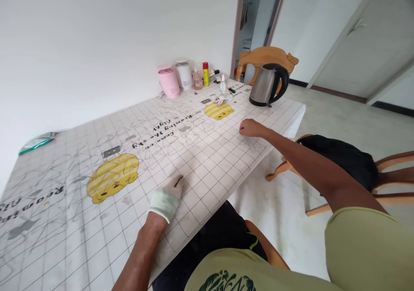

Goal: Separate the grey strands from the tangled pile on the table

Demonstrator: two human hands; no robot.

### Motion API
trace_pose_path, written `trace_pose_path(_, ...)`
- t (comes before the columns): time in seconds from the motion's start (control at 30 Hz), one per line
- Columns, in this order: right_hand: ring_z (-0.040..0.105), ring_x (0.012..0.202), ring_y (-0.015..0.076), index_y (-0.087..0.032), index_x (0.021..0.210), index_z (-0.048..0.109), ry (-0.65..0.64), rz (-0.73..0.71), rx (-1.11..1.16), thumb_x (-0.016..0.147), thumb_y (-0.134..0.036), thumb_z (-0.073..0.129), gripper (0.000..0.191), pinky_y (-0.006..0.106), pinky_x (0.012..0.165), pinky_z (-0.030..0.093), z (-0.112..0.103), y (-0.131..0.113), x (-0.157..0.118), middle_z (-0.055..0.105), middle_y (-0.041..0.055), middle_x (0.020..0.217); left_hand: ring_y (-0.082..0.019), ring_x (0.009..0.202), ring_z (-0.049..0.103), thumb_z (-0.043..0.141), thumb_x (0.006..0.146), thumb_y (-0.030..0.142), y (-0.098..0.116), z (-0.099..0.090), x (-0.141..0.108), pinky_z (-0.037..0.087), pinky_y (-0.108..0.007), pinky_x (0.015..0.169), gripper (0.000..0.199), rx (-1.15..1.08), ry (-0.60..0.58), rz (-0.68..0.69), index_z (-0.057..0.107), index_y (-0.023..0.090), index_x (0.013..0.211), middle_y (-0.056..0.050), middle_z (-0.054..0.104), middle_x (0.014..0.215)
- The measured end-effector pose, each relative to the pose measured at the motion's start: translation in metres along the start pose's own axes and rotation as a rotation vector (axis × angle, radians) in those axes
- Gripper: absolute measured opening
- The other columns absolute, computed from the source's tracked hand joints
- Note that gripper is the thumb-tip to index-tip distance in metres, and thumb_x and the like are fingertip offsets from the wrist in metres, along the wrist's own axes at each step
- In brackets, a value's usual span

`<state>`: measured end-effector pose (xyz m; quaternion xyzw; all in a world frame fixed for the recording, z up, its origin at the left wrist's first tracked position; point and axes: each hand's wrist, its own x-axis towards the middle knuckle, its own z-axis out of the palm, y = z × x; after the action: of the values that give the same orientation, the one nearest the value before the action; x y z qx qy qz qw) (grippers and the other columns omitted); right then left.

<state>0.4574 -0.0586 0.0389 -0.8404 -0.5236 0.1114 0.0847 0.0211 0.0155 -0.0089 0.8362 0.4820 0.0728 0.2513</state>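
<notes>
A gloved left hand [167, 196], its grip impossible to tell, and a bare right hand [253, 128], closed in a fist, are resting near the table's [207, 170] near edge, best kept clear of the kettle [261, 83] standing by the right edge.

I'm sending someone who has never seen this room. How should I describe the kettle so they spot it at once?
Find the table with the gridded cloth and look past the bare right hand, toward the wooden chair back at the far end. The kettle stands there. Its silver-coloured body and big, curved black handle set it apart from the pink canister and white canister.
</notes>
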Motion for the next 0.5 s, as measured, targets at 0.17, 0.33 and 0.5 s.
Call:
trace_pose_path(0.17, 0.07, 0.073, 0.0205, -0.017, 0.089, 0.078, 0.092, -0.051, 0.129, 0.087, -0.025, 0.061, 0.018, 0.028, 0.065, 0.049, -0.01, -0.047, -0.008, 0.078, 0.0073, 0.084, -0.027, 0.132, 0.068, 0.051, 0.102, 0.04, 0.002, -0.005, 0.0, 0.047, -0.037, 0.117, 0.038, -0.177, 0.037, -0.013, 0.077, 0.028, 0.126, -0.003, 0.077, 0.134)
trace_pose_path(0.33, 0.069, 0.07, 0.0186, -0.019, 0.084, 0.075, 0.145, -0.195, 0.379, 0.084, -0.023, 0.065, 0.011, 0.026, 0.061, 0.046, 0.003, -0.129, -0.02, 0.076, 0.0044, 0.077, -0.024, 0.099, 0.079, 0.052, 0.101, 0.045, 0.021, -0.036, 0.008, 0.058, -0.035, 0.1, 0.044, -0.437, 0.098, -0.019, 0.074, 0.022, 0.132, -0.007, 0.081, 0.117)
trace_pose_path(0.5, 0.068, 0.07, 0.0174, -0.021, 0.086, 0.071, 0.084, -0.446, 0.538, 0.086, -0.025, 0.064, 0.007, 0.027, 0.062, 0.047, 0.038, -0.209, -0.023, 0.077, 0.0029, 0.082, -0.019, 0.084, 0.079, 0.057, 0.099, 0.041, 0.033, -0.083, 0.013, 0.059, -0.027, 0.085, 0.041, -0.606, 0.133, -0.012, 0.074, 0.019, 0.128, -0.006, 0.08, 0.115)
